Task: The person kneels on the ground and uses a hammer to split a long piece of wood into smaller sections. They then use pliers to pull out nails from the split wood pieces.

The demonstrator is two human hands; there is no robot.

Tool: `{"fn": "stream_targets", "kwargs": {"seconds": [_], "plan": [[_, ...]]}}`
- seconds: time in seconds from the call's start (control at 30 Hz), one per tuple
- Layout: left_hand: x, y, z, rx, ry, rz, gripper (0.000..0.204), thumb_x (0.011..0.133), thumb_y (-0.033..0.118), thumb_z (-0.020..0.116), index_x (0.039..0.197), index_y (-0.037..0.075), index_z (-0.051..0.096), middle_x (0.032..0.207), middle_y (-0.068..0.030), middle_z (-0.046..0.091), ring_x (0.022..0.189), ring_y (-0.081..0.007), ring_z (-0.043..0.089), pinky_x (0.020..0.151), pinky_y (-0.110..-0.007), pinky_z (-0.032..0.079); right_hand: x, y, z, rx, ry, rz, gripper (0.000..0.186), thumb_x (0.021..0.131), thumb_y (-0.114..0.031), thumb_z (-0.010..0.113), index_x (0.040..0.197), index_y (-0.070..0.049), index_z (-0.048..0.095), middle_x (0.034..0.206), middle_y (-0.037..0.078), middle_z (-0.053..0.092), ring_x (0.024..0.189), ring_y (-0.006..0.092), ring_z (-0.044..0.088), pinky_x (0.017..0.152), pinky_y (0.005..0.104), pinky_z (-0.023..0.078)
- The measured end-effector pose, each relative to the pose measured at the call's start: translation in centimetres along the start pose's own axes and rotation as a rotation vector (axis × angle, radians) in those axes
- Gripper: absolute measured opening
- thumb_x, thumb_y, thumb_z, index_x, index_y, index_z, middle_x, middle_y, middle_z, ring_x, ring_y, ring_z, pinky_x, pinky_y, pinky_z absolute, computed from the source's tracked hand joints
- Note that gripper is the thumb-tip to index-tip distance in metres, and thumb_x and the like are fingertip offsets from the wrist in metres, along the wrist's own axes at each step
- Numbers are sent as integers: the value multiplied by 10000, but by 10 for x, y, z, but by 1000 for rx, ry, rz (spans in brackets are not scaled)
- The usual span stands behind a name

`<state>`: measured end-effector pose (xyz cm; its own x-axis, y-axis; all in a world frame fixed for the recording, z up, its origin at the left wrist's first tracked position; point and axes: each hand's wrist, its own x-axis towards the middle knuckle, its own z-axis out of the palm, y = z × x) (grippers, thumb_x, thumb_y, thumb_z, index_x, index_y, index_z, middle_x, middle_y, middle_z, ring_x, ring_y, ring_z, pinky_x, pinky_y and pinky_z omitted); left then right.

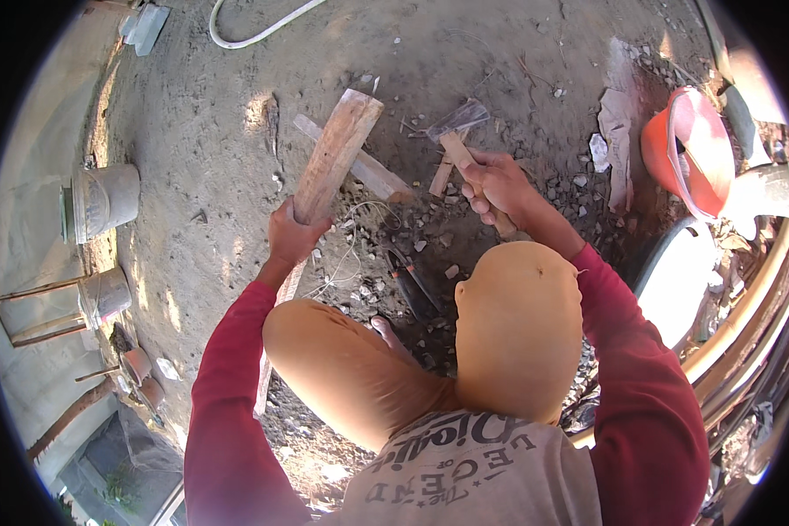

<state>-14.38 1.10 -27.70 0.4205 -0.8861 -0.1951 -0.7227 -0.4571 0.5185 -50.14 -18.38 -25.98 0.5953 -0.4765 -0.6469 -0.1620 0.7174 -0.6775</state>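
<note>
My left hand (294, 232) is wrapped round a long wooden plank (340, 145), which slants up and away from beside my left knee. My right hand (500, 188) grips the wooden handle of a hammer (458, 120), its metal head slightly blurred and held to the right of the plank's far end. Under the plank, a shorter wood piece (379, 178) lies crosswise on the ground. A small wood offcut (442, 178) sits just below the hammer. Between my knees and the wood lie pincers (416, 285) with dark and orange handles, near a loose pale string (352, 254).
Gravel and stone bits litter the dirt ground (210, 123). An orange bucket (691, 153) tips on its side at right, near a torn paper sack (618, 149) and bamboo poles (745, 307). Grey buckets (107, 202) line the left wall. A white hose (263, 37) curves at the top.
</note>
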Motion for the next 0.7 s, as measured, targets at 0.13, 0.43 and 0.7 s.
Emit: {"fn": "stream_targets", "kwargs": {"seconds": [0.13, 0.43, 0.7], "plan": [[2, 21, 2, 38, -28, -44, 617, 686, 445, 880, 1034, -26, 687, 866, -219, 737, 768, -361, 725, 728, -449, 571, -24, -89, 12, -279, 78, -456, 531, 1109, -273, 521, 1598, -94, 418, 792, 11, 535, 495, 75, 475, 383, 256, 401], [-2, 13, 3, 79, -19, -59, 658, 693, 483, 873, 1066, -28, 688, 824, -208, 736, 743, -373, 729, 723, -449, 575, -2, -95, 25, -510, -9, -551, 534, 1054, -203, 532, 1523, 45, 473, 667, 29, 529, 471, 105, 498, 403, 294, 424], [0, 26, 0, 65, -44, -103, 610, 711, 433, 884, 1073, -22, 699, 847, -179, 741, 744, -290, 722, 713, -412, 568, -3, -126, 30, -497, 322, -903, 516, 1041, -182, 540, 1475, 93, 494, 675, 53, 551, 435, 125, 489, 406, 302, 420]]}}
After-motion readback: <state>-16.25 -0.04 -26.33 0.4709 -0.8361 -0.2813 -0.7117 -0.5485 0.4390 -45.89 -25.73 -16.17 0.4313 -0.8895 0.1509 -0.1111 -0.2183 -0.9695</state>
